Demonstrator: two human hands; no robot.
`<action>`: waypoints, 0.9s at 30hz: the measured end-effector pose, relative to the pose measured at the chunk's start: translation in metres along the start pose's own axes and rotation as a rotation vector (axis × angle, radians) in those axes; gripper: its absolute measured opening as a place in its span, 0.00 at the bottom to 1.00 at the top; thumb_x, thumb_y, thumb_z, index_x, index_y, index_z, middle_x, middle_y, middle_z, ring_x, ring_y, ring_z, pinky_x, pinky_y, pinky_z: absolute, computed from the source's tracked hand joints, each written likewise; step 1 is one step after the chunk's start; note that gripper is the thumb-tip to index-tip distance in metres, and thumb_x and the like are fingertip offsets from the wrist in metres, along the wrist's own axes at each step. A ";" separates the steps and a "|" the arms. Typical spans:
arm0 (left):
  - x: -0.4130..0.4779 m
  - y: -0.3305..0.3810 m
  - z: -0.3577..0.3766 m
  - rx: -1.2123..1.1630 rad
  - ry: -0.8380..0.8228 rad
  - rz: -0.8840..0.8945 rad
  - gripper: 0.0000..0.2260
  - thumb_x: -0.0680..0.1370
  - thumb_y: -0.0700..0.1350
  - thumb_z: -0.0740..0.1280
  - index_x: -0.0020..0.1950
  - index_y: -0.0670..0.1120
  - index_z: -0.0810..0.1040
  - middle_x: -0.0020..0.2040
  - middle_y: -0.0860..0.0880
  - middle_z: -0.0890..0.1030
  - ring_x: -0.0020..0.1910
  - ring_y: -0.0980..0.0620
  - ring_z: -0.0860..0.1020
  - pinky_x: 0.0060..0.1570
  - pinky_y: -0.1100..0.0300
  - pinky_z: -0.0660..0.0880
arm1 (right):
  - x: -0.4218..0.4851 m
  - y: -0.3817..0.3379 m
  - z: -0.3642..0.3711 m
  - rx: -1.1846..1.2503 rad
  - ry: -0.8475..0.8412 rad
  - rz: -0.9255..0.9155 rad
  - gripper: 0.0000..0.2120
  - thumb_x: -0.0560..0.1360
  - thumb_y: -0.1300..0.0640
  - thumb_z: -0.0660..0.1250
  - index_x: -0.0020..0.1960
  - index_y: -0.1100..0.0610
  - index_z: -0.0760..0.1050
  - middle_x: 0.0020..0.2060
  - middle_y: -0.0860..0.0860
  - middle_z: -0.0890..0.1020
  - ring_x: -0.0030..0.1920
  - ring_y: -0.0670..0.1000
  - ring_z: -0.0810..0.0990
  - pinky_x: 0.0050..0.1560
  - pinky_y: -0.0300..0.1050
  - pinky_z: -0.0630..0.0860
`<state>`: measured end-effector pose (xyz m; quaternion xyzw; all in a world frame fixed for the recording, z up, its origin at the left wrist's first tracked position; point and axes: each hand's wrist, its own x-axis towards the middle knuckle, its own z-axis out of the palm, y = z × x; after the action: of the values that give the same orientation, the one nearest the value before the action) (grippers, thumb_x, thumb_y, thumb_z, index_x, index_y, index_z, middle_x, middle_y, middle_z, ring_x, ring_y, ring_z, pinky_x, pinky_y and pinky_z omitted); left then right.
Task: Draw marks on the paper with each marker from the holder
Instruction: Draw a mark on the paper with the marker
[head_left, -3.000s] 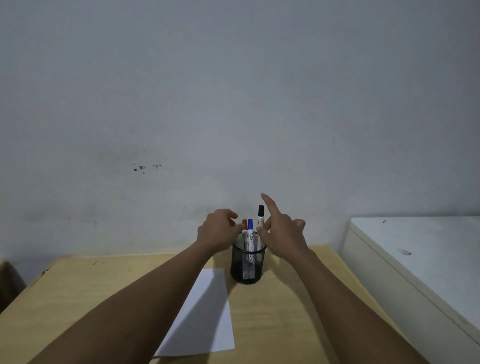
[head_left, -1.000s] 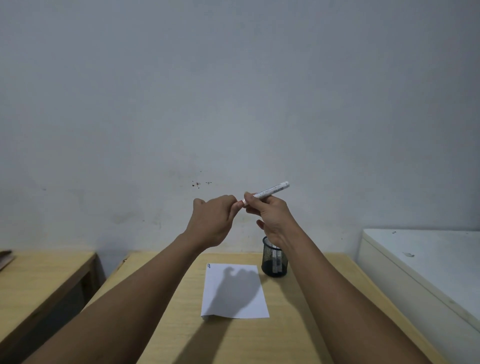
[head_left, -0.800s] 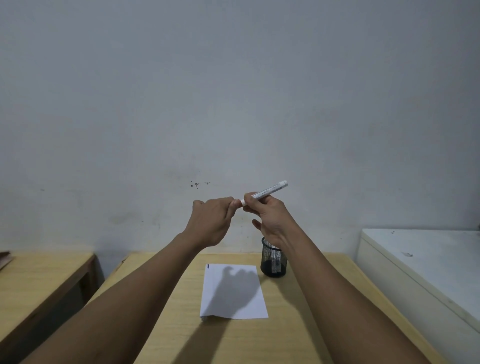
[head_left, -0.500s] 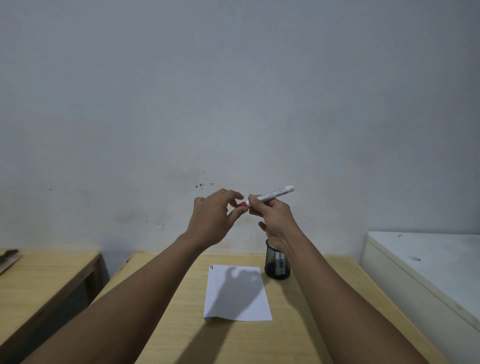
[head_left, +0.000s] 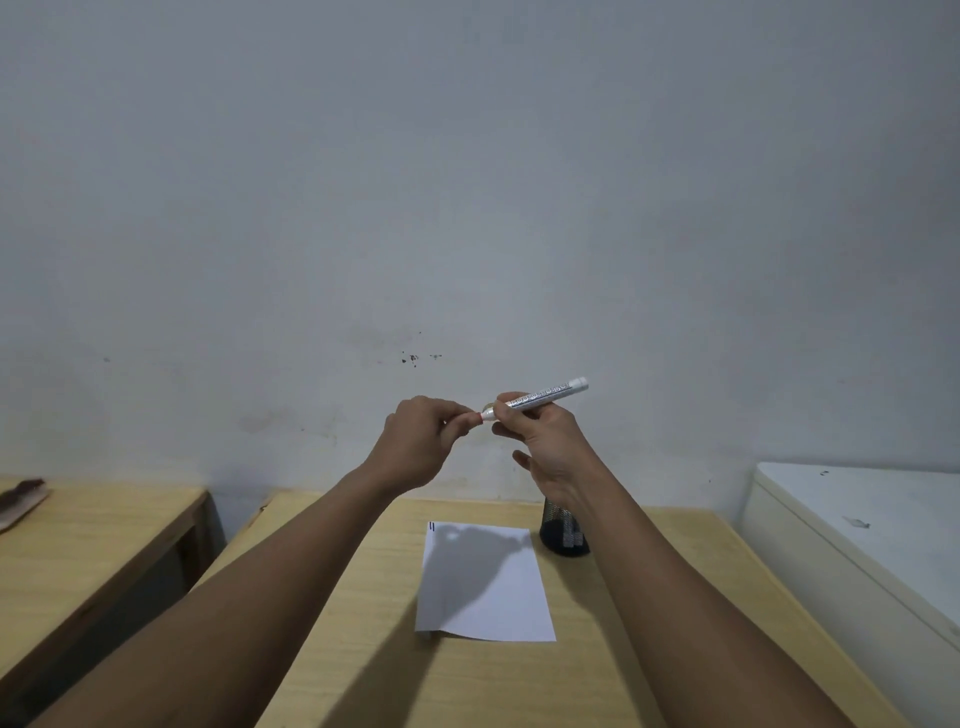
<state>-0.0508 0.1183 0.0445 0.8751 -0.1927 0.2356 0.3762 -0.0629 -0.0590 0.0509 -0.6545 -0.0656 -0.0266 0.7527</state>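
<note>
two hands meet in the air above the bench (head_left: 363, 649): the right hand (head_left: 540, 436) pinches the marker (head_left: 540, 399) barrel, tail tilted up to the right, and the left hand (head_left: 421, 441) is closed on its red cap (head_left: 474, 417). half a second ago the left fingers were loose; now they clamp, so uncapping looks imminent. the paper (head_left: 485, 587), marked at its far left corner, lies below, the holder (head_left: 563, 535) just right.
</note>
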 end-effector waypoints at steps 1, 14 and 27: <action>0.000 -0.004 -0.001 -0.045 -0.015 -0.034 0.10 0.81 0.50 0.67 0.51 0.48 0.86 0.33 0.57 0.79 0.31 0.55 0.72 0.39 0.56 0.69 | 0.002 0.002 0.001 0.008 0.005 0.007 0.03 0.78 0.55 0.72 0.52 0.51 0.82 0.48 0.45 0.86 0.52 0.49 0.81 0.52 0.51 0.67; -0.079 -0.103 0.035 0.227 -0.246 -0.147 0.09 0.82 0.55 0.62 0.53 0.55 0.80 0.54 0.58 0.81 0.53 0.53 0.78 0.56 0.48 0.73 | 0.035 0.087 0.016 -0.163 0.116 -0.079 0.06 0.74 0.58 0.77 0.47 0.60 0.84 0.33 0.50 0.82 0.33 0.44 0.76 0.37 0.34 0.74; -0.097 -0.136 0.078 0.368 -0.475 -0.021 0.17 0.84 0.54 0.47 0.64 0.52 0.70 0.62 0.54 0.77 0.63 0.51 0.70 0.62 0.46 0.64 | 0.065 0.174 0.017 -0.497 0.073 -0.032 0.09 0.75 0.55 0.75 0.47 0.61 0.84 0.42 0.52 0.88 0.44 0.50 0.86 0.45 0.44 0.80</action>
<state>-0.0389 0.1627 -0.1336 0.9612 -0.2203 0.0512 0.1579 0.0228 -0.0149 -0.1087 -0.8169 -0.0401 -0.0774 0.5702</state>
